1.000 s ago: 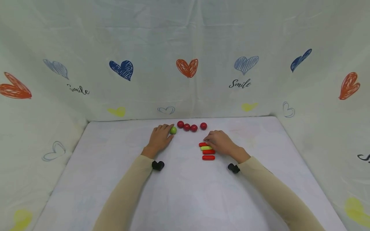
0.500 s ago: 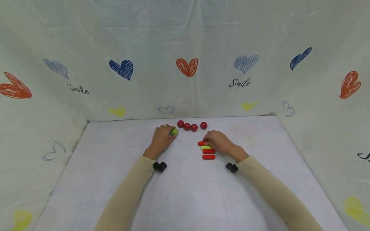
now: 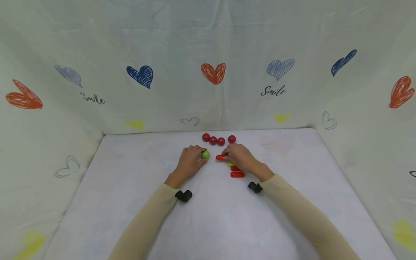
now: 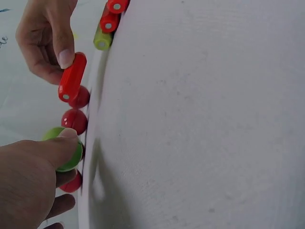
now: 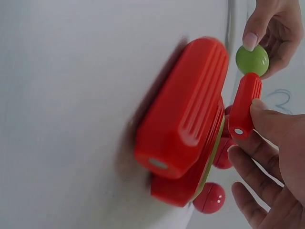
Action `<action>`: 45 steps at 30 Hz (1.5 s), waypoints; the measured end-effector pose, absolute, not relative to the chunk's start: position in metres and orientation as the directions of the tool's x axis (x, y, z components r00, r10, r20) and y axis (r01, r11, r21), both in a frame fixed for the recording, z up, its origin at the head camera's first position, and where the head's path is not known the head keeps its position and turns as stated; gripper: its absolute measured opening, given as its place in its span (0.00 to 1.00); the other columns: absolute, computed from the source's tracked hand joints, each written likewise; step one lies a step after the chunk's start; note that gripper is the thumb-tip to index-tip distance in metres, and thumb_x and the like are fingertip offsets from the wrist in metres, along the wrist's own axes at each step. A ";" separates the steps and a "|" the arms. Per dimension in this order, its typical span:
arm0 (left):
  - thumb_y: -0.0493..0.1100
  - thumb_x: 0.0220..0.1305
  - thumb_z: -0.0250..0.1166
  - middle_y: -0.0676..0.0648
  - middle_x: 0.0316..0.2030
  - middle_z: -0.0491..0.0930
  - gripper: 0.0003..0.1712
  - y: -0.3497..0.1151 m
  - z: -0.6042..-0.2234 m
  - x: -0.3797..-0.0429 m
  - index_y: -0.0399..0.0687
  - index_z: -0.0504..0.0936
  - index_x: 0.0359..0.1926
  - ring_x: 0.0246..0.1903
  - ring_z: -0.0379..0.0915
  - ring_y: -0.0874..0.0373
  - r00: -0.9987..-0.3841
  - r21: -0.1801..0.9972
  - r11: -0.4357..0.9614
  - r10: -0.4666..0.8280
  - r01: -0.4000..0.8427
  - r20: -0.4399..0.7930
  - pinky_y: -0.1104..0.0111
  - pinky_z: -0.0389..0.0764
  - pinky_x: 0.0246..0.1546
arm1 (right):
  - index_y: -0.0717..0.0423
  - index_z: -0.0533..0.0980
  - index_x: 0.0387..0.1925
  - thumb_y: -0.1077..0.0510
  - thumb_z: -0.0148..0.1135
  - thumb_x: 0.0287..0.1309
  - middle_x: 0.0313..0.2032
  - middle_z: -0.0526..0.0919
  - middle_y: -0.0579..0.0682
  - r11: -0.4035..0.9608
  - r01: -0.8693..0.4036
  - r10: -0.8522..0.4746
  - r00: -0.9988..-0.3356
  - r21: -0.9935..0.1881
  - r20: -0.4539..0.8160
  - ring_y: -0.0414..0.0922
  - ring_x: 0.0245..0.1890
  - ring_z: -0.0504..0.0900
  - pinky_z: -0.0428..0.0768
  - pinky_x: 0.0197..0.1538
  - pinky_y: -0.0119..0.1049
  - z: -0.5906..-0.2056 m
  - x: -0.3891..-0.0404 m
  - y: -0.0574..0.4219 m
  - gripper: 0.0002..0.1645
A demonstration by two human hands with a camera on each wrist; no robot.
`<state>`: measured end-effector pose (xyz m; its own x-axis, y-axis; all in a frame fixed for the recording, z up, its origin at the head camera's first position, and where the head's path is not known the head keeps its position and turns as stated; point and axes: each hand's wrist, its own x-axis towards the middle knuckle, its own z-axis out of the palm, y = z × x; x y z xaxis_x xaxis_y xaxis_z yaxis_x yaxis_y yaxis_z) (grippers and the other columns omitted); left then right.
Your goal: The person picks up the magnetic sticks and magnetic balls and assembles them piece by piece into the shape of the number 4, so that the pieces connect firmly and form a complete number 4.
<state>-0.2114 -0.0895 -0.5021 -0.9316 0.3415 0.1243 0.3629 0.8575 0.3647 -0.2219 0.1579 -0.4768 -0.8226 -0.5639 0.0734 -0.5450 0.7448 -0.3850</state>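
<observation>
The white table (image 3: 201,224) bears four red balls (image 3: 212,140), two red bars (image 3: 237,174) and a yellow-green bar (image 4: 102,40).

The word "Smile" (image 3: 273,90) stands in black slanting script on the cloth wall (image 3: 175,43), right of the middle in the head view, under a blue heart (image 3: 281,69). A second "Smile" (image 3: 92,98), in like script, stands toward the left of that cloth, its first letter distorted. At the head view's right edge, a dark fragment (image 3: 412,173) is cut off and unreadable; in the left wrist view, a script end (image 4: 4,41) is likewise cut off.
</observation>
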 end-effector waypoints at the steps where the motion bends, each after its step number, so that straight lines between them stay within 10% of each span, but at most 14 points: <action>1: 0.47 0.68 0.75 0.48 0.54 0.85 0.25 -0.089 -0.502 -0.210 0.48 0.83 0.63 0.57 0.77 0.50 -0.930 0.362 0.857 0.345 0.366 0.125 0.51 0.72 0.66 | 0.57 0.87 0.52 0.59 0.73 0.67 0.44 0.89 0.51 0.744 -0.546 -0.565 -0.822 -0.385 0.075 0.48 0.44 0.82 0.82 0.56 0.47 -0.477 -0.222 0.156 0.14; 32: 0.46 0.64 0.78 0.48 0.50 0.87 0.22 -0.095 -0.501 -0.190 0.46 0.86 0.57 0.52 0.77 0.51 -0.928 0.396 0.839 0.333 0.373 0.169 0.52 0.72 0.63 | 0.61 0.77 0.67 0.61 0.71 0.68 0.64 0.78 0.62 0.851 -0.442 -0.425 -0.897 -0.282 0.124 0.60 0.63 0.78 0.76 0.67 0.56 -0.478 -0.251 0.175 0.28; 45: 0.46 0.63 0.79 0.49 0.51 0.87 0.24 -0.100 -0.503 -0.191 0.48 0.86 0.58 0.53 0.77 0.51 -0.935 0.364 0.861 0.323 0.355 0.148 0.52 0.71 0.65 | 0.60 0.79 0.65 0.61 0.72 0.67 0.57 0.84 0.60 0.882 -0.410 -0.401 -0.912 -0.230 0.087 0.58 0.56 0.81 0.81 0.62 0.53 -0.486 -0.266 0.174 0.26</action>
<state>-0.1906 -0.0995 -0.5034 -0.9349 0.3227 0.1477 0.3548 0.8610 0.3644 -0.2661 0.1739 -0.4859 -0.9118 -0.4012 0.0871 -0.4103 0.8825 -0.2300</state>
